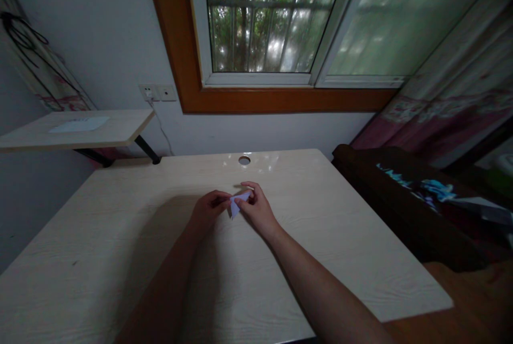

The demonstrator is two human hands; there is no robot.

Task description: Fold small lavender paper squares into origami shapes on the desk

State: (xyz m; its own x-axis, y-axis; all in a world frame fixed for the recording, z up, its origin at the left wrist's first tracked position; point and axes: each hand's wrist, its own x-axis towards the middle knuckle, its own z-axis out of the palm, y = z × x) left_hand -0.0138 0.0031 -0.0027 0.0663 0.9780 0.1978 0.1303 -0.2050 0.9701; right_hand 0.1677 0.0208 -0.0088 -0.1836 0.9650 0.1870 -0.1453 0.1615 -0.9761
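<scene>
A small folded piece of white paper (pixel 237 204) is held just above the light wooden table (pixel 120 237), near its middle. My left hand (pixel 208 209) pinches its left side with curled fingers. My right hand (pixel 256 208) pinches its right side, thumb and fingertips pressed on the paper. Both forearms reach in from the bottom of the view. Much of the paper is hidden between the fingers.
A round cable hole (pixel 244 160) sits near the table's far edge. A smaller side table (pixel 76 129) stands at the left by a wall socket (pixel 157 92). A dark sofa arm (pixel 401 200) borders the right. A barred window (pixel 264 18) is ahead.
</scene>
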